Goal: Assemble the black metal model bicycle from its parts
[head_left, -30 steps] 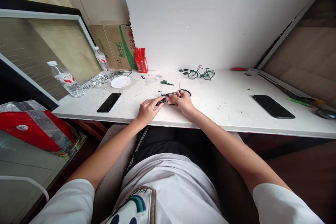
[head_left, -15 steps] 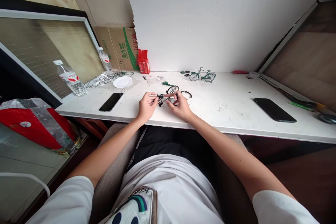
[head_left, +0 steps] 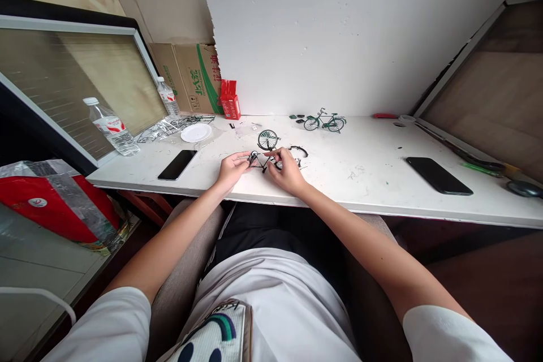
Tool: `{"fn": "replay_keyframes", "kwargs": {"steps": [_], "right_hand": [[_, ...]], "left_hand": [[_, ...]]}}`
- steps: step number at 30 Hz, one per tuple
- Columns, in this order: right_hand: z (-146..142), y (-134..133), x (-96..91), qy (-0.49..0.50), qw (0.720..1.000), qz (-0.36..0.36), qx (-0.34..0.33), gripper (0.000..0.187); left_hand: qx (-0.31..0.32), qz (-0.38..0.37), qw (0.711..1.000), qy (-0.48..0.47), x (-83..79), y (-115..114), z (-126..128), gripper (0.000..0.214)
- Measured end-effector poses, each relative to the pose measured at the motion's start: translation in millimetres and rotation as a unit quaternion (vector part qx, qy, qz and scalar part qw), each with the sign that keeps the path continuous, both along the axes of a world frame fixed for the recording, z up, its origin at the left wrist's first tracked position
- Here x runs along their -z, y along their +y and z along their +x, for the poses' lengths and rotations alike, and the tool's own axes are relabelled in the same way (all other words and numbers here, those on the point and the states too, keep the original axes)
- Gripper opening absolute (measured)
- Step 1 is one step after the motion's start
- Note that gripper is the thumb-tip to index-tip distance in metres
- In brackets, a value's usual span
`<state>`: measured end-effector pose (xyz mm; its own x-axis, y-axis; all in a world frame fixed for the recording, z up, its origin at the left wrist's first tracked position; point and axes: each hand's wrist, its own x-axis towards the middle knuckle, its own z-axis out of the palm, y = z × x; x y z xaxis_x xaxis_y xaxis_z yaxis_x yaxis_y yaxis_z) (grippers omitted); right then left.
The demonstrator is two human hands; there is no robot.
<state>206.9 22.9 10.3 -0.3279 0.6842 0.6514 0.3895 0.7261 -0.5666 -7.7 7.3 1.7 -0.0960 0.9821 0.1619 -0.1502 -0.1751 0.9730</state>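
Note:
A small dark model bicycle frame (head_left: pixel 263 168) is between my hands, low over the white table. My left hand (head_left: pixel 232 169) pinches its left end, by a small round part. My right hand (head_left: pixel 287 172) is closed at the frame's right side, its index finger reaching left across the top; its fingers hide part of the frame. Just beyond my hands is a spoked model wheel (head_left: pixel 267 139) with a dark green edge. A curved black strip like a mudguard (head_left: pixel 300 150) lies beyond my right hand. Further back stands a green model bicycle (head_left: pixel 326 121).
On the white table (head_left: pixel 352 181) are a phone (head_left: pixel 177 164) at left and a black phone (head_left: pixel 439 176) at right. A white plate (head_left: pixel 195 133), water bottle (head_left: pixel 112 129), red box (head_left: pixel 230 100) and parts sprue (head_left: pixel 190 122) stand back left. A mouse (head_left: pixel 526 189) is far right.
The model wheel has shifted left and away from me, and shows more fully. My right index finger now reaches over the frame. The green piece behind the wheel no longer shows separately.

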Motion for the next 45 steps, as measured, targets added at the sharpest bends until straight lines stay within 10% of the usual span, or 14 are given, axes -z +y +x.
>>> {"fn": "replay_keyframes", "kwargs": {"steps": [45], "right_hand": [[-3, 2, 6.6, -0.1, 0.993, 0.069, -0.007, 0.018]], "left_hand": [[0.078, -0.006, 0.996, -0.04, 3.8, 5, -15, 0.052]]}}
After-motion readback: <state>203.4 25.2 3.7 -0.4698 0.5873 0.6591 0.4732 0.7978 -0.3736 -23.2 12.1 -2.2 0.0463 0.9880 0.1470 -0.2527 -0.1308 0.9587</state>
